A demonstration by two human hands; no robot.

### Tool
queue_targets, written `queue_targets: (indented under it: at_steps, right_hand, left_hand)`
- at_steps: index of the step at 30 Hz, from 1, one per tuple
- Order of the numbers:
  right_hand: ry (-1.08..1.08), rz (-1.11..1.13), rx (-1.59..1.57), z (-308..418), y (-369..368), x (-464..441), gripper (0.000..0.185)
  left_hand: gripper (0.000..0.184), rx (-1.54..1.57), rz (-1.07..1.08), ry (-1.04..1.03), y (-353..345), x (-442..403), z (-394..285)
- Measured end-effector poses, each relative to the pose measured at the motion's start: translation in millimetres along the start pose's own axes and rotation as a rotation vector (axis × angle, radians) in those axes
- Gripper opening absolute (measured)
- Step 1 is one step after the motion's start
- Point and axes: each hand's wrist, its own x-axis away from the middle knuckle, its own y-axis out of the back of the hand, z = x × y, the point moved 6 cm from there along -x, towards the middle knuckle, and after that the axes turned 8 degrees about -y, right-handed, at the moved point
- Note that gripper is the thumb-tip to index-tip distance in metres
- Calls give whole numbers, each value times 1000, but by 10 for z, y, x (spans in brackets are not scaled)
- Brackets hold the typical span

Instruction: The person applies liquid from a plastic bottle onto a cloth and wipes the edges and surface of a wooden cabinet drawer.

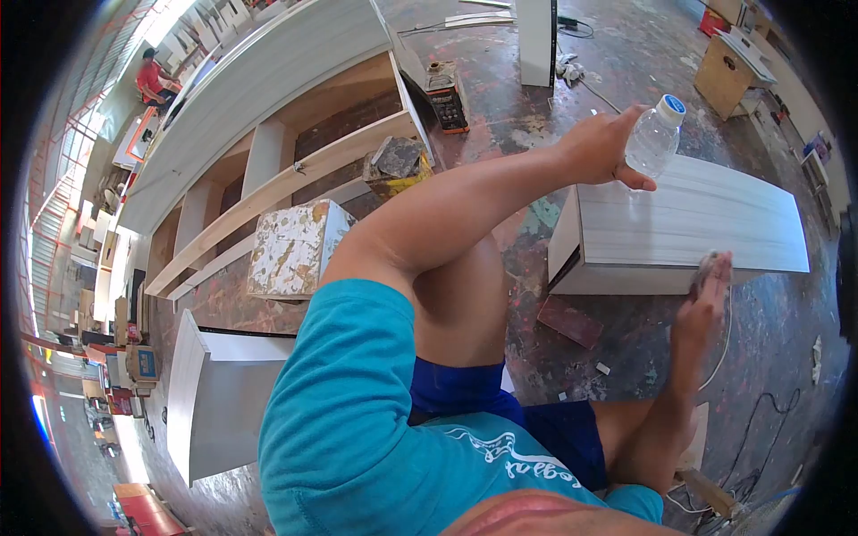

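My left hand (615, 147) is wrapped round a clear plastic bottle (652, 141) with a blue cap, over the far left part of a white wood-grain box panel (697, 219). Whether the bottle's base touches the panel I cannot tell. At the panel's near long edge, my right hand (710, 290) is closed on a greyish rag-like piece (705, 268) and presses it against that edge. This hand is slightly blurred, and its fingers partly cover the piece.
A reddish-brown block (570, 323) lies on the stained floor before the box. Left stand a paint-spattered box (290, 246), a yellow container (396, 170), a metal can (447, 98) and a long cabinet frame (268, 152). Cords (760, 429) lie right. A person (154, 80) sits far back.
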Motion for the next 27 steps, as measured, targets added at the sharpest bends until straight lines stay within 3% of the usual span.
queue_targets:
  at_steps: [2,5,11,14,20,23,27]
  right_hand:
    - [92,20,-74,287,-13,153,75]
    - [57,159,-87,485,53,238,72]
    - [-87,96,35,-4,92,-49,74]
    - [15,7,-77,133,13,76,73]
    - [123,172,-112,525,76,227,70]
    - [6,95,-46,132,27,41,70]
    - [56,12,-12,40,24,10,69]
  left_hand:
    - [120,3,-8,0,-7,9,14]
    - [119,15,-18,-9,-41,12,40]
    - [119,19,-2,7,-9,9,-8]
    - [119,6,-17,-9,-2,10,4]
    - [123,-26,-26,-28,-28,6,22]
    - [130,-33,-54,-84,-63,5,71]
    - [124,-8,-21,-38,-32,1,29]
